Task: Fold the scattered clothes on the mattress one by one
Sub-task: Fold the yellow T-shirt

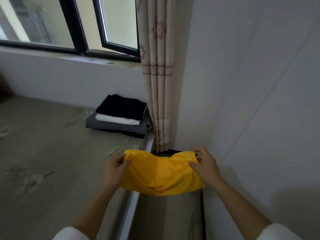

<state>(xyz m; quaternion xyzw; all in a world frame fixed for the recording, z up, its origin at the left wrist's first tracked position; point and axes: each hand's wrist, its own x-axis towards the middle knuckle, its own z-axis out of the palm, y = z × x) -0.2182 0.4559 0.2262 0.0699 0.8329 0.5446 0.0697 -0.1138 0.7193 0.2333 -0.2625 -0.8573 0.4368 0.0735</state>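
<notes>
The bright yellow thin-fabric garment, 1 in number, hangs in the air over the gap between the mattress edge and the white wall, its long axis running left to right and its top edge sagging in the middle; its bunched folds hide what kind of garment it is. The grey-green flower-patterned mattress fills the left side and is cut off by the frame. 1 pink-and-cream flowered curtain hangs in the corner. Just beside it lies 1 stack of folded clothes showing 4 layers: navy, white, grey, and a dark bottom one mostly hidden. The 2 hands pinch the garment's top corners, left hand and right hand.
</notes>
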